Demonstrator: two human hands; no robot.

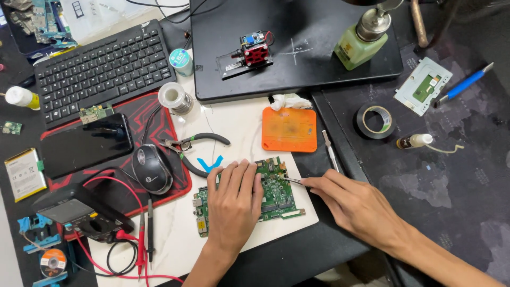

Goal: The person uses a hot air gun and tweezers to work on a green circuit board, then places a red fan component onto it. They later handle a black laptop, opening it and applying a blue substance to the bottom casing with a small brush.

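Tweezer work on a green circuit board, held flat by the other hand.

The left hand (234,199) lies palm-down on the green circuit board (276,194), its fingers together and pressed flat across the board's left half, pinning it to the white mat (175,234) at the near middle of the bench (451,175). The right hand (348,204) comes in from the right, its fingers clamped on slim metal tweezers (292,180) whose tip touches the board's far right part. The step in hand looks like picking at or seating a small part; the tip is too fine to show whether it grips anything. The next move likely calls for a steady wrist and a still board. Just beyond lie an orange pad (289,129), cutting pliers (194,146) and a mouse (151,168).
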